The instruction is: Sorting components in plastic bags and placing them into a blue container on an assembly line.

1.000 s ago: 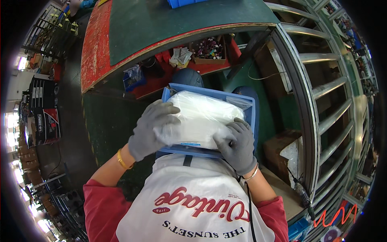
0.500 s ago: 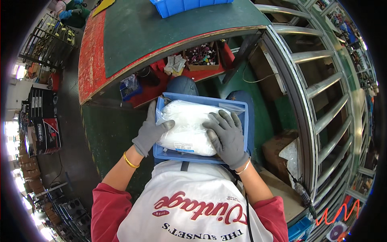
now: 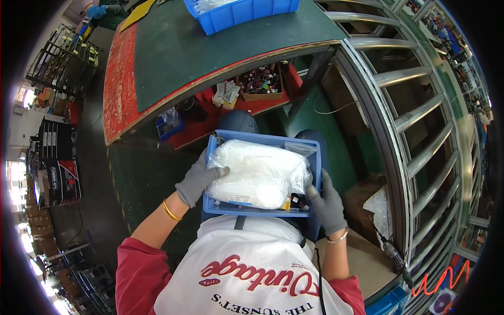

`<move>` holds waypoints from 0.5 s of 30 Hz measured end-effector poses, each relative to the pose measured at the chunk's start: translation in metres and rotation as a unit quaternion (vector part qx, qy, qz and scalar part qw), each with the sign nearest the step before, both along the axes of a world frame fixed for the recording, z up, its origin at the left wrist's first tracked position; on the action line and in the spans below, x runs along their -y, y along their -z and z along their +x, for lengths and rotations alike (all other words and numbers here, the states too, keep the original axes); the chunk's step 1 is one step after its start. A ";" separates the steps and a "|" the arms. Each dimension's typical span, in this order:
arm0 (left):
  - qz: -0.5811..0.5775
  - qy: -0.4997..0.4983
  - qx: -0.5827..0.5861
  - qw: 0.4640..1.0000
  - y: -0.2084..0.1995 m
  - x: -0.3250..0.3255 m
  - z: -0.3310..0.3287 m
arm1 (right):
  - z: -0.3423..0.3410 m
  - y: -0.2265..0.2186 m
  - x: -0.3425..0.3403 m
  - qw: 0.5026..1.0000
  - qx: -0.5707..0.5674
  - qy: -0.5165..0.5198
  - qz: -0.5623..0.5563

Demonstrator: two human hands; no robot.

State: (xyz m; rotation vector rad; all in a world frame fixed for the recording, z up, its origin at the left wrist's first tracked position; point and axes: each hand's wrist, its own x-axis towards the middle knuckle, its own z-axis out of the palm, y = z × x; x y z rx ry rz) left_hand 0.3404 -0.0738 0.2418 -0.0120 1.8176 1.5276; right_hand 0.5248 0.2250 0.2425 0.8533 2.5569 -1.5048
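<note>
A blue plastic bin (image 3: 215, 206) rests on my lap with a white, plump, clear-wrapped bag (image 3: 252, 170) filling most of it. My left hand (image 3: 198, 179), in a grey glove, grips the bin's left side, its thumb over the rim against the bag. On the right side my gloved right hand (image 3: 328, 206) holds the bin's wall, thumb at the rim and fingers outside. A small clear bag (image 3: 300, 148) lies in the far right corner. Small dark parts and a yellow piece (image 3: 286, 202) show at the near right, partly under the white bag.
Ahead stands a green-topped workbench (image 3: 210, 58) with worn red edges and another blue bin (image 3: 247, 14) on it. Its lower shelf carries a box of small parts (image 3: 261, 83). A metal roller conveyor (image 3: 415, 115) runs along the right, with a power screwdriver (image 3: 395, 257) beside it.
My right hand has moved off the white bag to the bin's right side. The bag's right end now shows, with small parts beneath it. My left hand stays at the left side.
</note>
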 end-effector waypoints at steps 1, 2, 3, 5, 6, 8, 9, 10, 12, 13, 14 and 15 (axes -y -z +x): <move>0.003 -0.009 -0.016 1.000 0.001 -0.005 0.001 | 0.002 0.011 0.004 0.997 -0.033 0.010 0.070; 0.003 -0.005 -0.015 1.000 0.002 -0.007 0.000 | 0.003 0.021 0.001 0.997 -0.032 0.014 0.070; 0.022 -0.019 0.001 1.000 0.006 -0.008 0.000 | 0.002 0.027 -0.002 0.998 -0.022 0.040 -0.039; 0.038 -0.033 0.019 0.999 0.006 -0.012 0.000 | 0.001 0.033 -0.007 0.974 -0.024 0.090 -0.207; 0.029 -0.034 0.020 0.999 0.001 -0.016 0.001 | -0.002 0.031 -0.010 0.973 -0.022 0.090 -0.210; 0.015 -0.038 0.022 0.999 0.000 -0.016 -0.002 | -0.008 0.026 -0.014 0.961 -0.032 0.095 -0.257; -0.001 0.006 0.019 1.000 0.001 -0.011 -0.008 | -0.010 0.023 -0.015 0.961 -0.031 0.093 -0.260; -0.017 0.049 0.018 0.998 0.000 -0.006 -0.013 | -0.011 0.021 -0.016 0.957 -0.038 0.092 -0.273; 0.027 0.091 0.006 0.995 -0.013 0.001 -0.027 | -0.012 0.019 -0.017 0.952 -0.042 0.089 -0.289; 0.075 0.136 -0.005 0.988 -0.018 0.005 -0.036 | -0.011 0.019 -0.017 0.960 -0.045 0.085 -0.263; 0.073 0.136 -0.001 0.988 -0.018 0.009 -0.046 | -0.011 0.019 -0.018 0.967 -0.047 0.081 -0.235; 0.140 0.108 0.037 0.984 -0.017 0.015 -0.058 | -0.010 0.017 -0.019 0.965 -0.042 0.084 -0.245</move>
